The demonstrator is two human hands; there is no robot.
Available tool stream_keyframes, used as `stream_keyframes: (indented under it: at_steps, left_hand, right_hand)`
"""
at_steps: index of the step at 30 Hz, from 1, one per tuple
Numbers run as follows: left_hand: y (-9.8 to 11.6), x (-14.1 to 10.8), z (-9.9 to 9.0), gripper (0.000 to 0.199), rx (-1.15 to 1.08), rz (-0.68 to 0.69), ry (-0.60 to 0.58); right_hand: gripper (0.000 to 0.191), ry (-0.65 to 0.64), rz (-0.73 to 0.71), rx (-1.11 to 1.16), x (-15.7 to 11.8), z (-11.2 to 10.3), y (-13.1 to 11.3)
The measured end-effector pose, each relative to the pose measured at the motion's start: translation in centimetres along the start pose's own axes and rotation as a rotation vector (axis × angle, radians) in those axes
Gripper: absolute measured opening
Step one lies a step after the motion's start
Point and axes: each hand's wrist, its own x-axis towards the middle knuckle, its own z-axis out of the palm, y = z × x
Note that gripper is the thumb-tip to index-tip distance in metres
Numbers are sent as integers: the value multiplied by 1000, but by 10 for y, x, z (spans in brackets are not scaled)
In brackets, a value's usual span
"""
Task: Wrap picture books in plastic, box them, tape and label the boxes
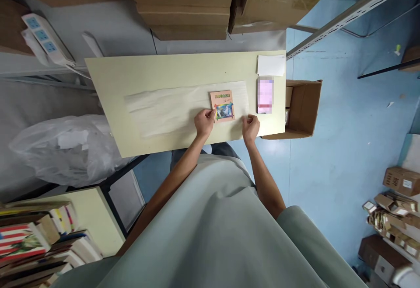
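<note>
The booklet (224,105) lay face up on the tabletop (183,69), its title along the far edge, so the cover read upright from the near side. It rested on a long pale sheet (164,109), most of which stretched away to the booklet's left, with only a short strip showing to its right. The sheet looked thin and wrinkled, probably light enough to shift at a touch, so the booklet's weight likely helped hold it down. The left hand (203,124) was at the booklet's lower left corner, its grip closed on that edge, a hold that left the cover mostly uncovered and seemed to steady it. The right hand (251,128) was to the booklet's lower right, apart from it, fingers bent together by the sheet's near corner; whether its grip pinched the sheet could not be told. Farther right of the booklet lay a phone (265,95), with white papers (271,65) to its upper right, perhaps placed there to leave the sheet room. An open cardboard box (308,109) stood to the booklet's far right, past the tabletop's end, probably for easy reach.
</note>
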Motion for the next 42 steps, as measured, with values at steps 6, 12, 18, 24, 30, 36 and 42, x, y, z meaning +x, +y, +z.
stream_keyframes:
  at_steps: [6,12,18,24,30,36,42]
  left_hand:
    - [0,-1,-2,25,-9,-7,-7]
    - [3,-1,-5,22,-32,-17,7]
    - [5,-3,-6,17,-56,-39,26]
    - [11,-4,5,31,27,-86,61]
    - [11,-9,13,23,46,-59,77]
    - [18,-19,13,20,132,152,22]
    - [37,-15,42,49,164,94,35]
  right_hand:
    - [14,32,-80,103,-4,-3,-8]
    - [35,-144,-239,195,-24,2,-32]
    - [42,-375,-471,-32,-28,24,-54]
    - [41,-468,-587,-96,-18,31,-50]
    - [36,-564,-591,-27,36,13,-59]
    - [36,-537,-602,-111,87,33,-99]
    - [26,-630,-539,-224,102,44,-122]
